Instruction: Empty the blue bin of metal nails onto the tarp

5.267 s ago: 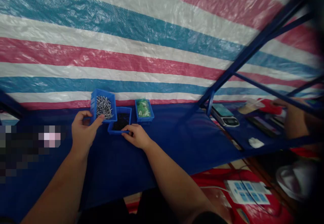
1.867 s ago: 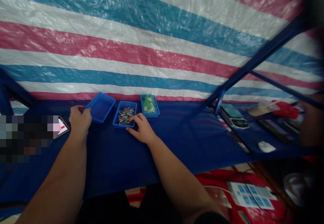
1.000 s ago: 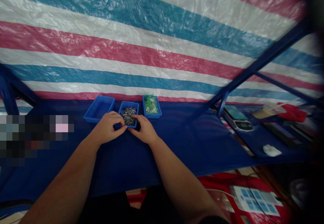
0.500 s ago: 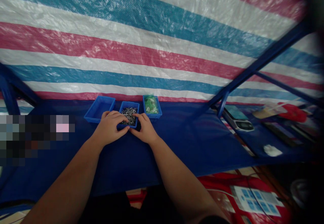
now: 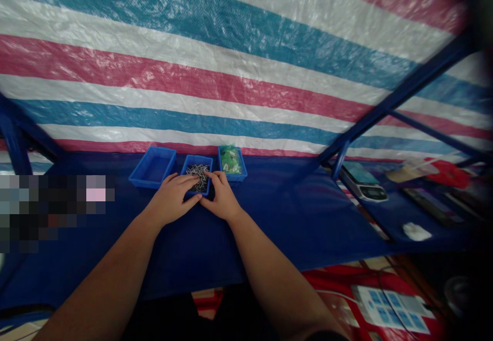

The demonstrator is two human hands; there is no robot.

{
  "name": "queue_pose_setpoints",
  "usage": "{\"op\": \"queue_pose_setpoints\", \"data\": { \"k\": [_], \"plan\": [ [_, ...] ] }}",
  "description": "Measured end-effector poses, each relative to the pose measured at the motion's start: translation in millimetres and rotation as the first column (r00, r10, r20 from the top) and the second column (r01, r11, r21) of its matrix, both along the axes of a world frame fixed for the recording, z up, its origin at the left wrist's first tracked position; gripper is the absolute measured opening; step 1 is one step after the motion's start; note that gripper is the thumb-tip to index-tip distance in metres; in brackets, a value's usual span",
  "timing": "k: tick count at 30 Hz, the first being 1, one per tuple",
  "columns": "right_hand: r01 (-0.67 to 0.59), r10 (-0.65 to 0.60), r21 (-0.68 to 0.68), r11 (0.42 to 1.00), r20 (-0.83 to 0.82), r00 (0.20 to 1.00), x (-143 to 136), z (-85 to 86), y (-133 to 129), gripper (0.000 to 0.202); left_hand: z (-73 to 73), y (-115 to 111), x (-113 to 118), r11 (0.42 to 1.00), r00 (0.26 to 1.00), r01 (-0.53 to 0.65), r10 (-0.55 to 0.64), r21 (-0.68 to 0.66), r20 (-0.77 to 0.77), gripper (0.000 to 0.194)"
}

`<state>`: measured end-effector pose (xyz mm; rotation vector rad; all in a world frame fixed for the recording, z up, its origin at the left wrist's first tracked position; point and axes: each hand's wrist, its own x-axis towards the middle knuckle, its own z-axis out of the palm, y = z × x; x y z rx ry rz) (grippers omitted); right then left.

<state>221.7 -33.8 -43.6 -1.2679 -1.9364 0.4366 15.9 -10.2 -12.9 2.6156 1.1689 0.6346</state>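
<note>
Three small blue bins here, lined up toward the far edge of the surface (image 5: 288,218), left of its middle. The middle bin (image 5: 199,159) has a heap of thin metal pieces (image 5: 202,183), way too many to count. One more, the left bin (image 5: 154,165), shows its blue bottom, and the right bin (image 5: 235,178) holds green-looking plastic stuff (image 5: 230,160).

Two hands are on the middle one. The left hand (image 5: 170,201) has fingers reaching over the left side onto the pieces, thumb by the near end. The right hand (image 5: 222,197) is curled at the right side, thumb at the near end too. Both are bent, thumbs apart from fingers; can't tell if either is pinching anything.

Around that: one striped sheet (image 5: 192,81) behind the bins, and a slanted blue frame (image 5: 400,92) between this surface and the stuff on the right, which is one scale (image 5: 372,192), one white crumpled thing (image 5: 416,231) and something red (image 5: 449,172).

Middle bin's long axis runs near to far; the pieces point every which way.
</note>
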Motion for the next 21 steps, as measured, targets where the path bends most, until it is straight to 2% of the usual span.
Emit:
{"op": "queue_pose_setpoints", "data": {
  "k": [5, 10, 16, 21],
  "plan": [
    [0.007, -0.007, -0.004, 1.000, 0.000, 1.000, -0.7, 2.3, -1.2, 0.057, -2.2, -1.0, 1.7, 1.000, 0.999, 0.018, -0.018, -0.016, -0.033, 0.050],
    [0.028, -0.028, -0.006, 1.000, 0.003, 1.000, -1.4, 6.7, -2.0, 0.047, -0.5, 0.7, 1.1, 1.000, 1.000, 0.018, -0.018, -0.012, 0.012, 0.039],
    [0.025, -0.025, -0.004, 1.000, -0.011, 1.000, 0.9, 8.8, -1.4, 0.066, 3.8, 2.0, 3.1, 1.000, 0.995, -0.010, 0.009, 0.010, 0.096, 0.030],
    [0.080, -0.080, -0.009, 0.997, -0.004, 0.997, 0.9, 9.4, -2.1, 0.081, 3.7, 3.9, 2.7, 0.996, 0.961, -0.086, 0.075, 0.032, 0.267, 0.022]
  ]
}}
